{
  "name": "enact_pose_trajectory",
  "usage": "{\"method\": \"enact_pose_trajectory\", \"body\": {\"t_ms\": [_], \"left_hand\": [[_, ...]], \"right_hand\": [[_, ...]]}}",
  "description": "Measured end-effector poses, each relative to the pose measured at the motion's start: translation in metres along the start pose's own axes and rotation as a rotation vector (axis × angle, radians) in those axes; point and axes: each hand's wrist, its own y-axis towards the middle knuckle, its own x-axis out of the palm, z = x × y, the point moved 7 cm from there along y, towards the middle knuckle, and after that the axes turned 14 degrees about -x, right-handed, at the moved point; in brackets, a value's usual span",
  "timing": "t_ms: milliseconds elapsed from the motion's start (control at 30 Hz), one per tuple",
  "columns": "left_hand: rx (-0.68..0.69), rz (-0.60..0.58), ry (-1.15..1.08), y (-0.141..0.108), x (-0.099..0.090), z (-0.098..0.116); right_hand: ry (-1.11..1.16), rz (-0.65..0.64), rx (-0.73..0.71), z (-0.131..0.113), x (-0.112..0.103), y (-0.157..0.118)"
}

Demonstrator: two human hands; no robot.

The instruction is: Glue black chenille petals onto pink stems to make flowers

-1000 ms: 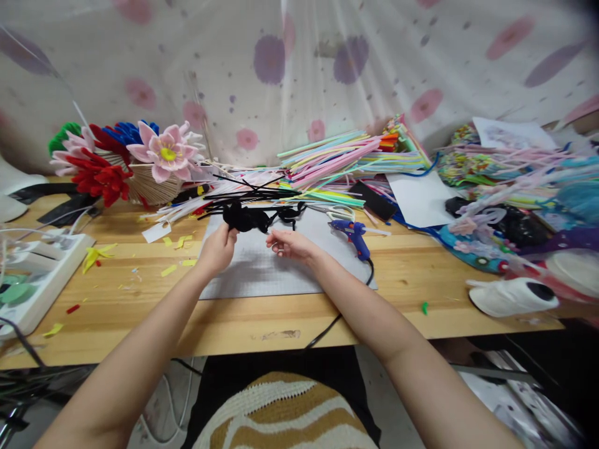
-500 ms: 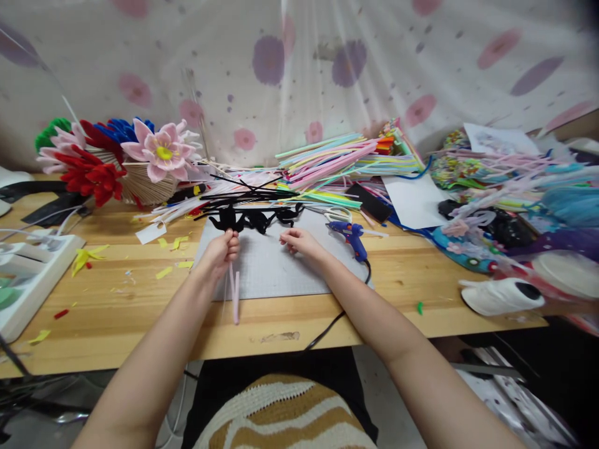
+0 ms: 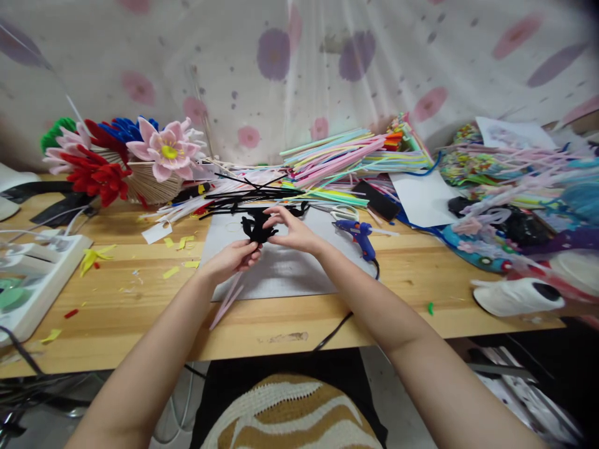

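Observation:
My left hand (image 3: 238, 257) is closed on the base of a fuzzy black flower-like piece (image 3: 256, 227), with pale pink stems (image 3: 228, 304) hanging down below the fist. My right hand (image 3: 291, 231) is at the right side of this piece, thumb and fingers apart and curved round its edge; whether the fingertips touch it I cannot tell. Another black piece (image 3: 300, 210) shows just behind my right hand. Both hands are over a light grey mat (image 3: 290, 280). Right of the mat's middle, a blue glue gun (image 3: 358, 234) lies beside white-handled scissors (image 3: 344, 212).
Black stems (image 3: 234, 201) and a pile of pastel stems (image 3: 337, 159) lie behind the mat. Fuzzy flowers (image 3: 168, 149) and a white power strip (image 3: 44, 290) are at the left. A white thread spool (image 3: 517, 296) lies right. The glue gun's black cable (image 3: 334, 330) crosses the front edge.
My left hand has moved right with the black piece, its stems now slanting. My right hand has moved up to the piece and its fingers have spread. The view has shifted slightly.

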Motion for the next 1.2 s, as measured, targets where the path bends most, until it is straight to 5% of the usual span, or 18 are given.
{"method": "enact_pose_trajectory", "body": {"t_ms": [233,467,700,1200], "left_hand": [[0.138,0.276,0.538,-0.008,-0.006,0.024],[0.232,0.776,1.344,-0.023,-0.01,0.042],[0.169,0.709,1.64,-0.009,-0.008,0.017],[0.152,0.803,1.536,-0.009,-0.022,0.023]], "right_hand": [[-0.232,-0.158,-0.024,-0.013,0.017,0.0],[-0.163,-0.065,-0.026,-0.012,0.018,-0.005],[0.009,-0.065,0.074,0.015,0.037,-0.021],[-0.017,-0.066,0.057,0.01,0.026,-0.015]]}}
